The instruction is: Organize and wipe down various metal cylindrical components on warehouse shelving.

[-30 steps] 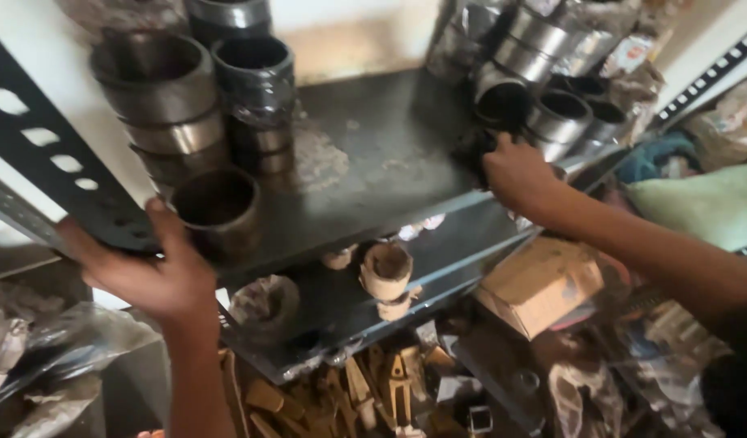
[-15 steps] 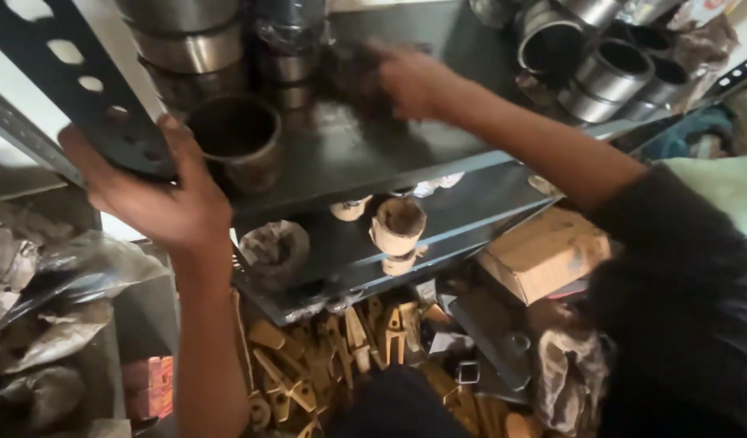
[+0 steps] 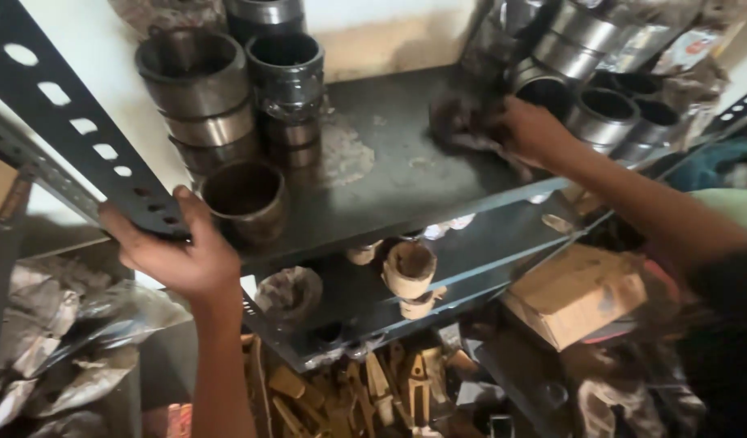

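My left hand (image 3: 172, 251) grips the slotted metal upright (image 3: 73, 130) of a shelf rack at the front left corner. My right hand (image 3: 529, 130) presses a dark rag (image 3: 464, 126) onto the dusty grey shelf (image 3: 406, 174), toward its right side. The rag is blurred. Just beyond the right hand lie several open metal cylinder sleeves (image 3: 604, 113). On the left of the shelf stand stacked metal sleeves (image 3: 196, 89) and a single rusty sleeve (image 3: 244, 199), close to my left hand.
A lower shelf (image 3: 470, 243) carries a brownish round part (image 3: 410, 272) and a dirty lump (image 3: 288, 296). A cardboard box (image 3: 576, 292) sits at lower right. Brass-coloured parts (image 3: 341, 393) pile up at the bottom. Crumpled plastic bags (image 3: 57, 357) lie at the left.
My right hand with the rag swept from the right side to the left over the shelf, then back to the right. My left hand has kept its grip on the upright.
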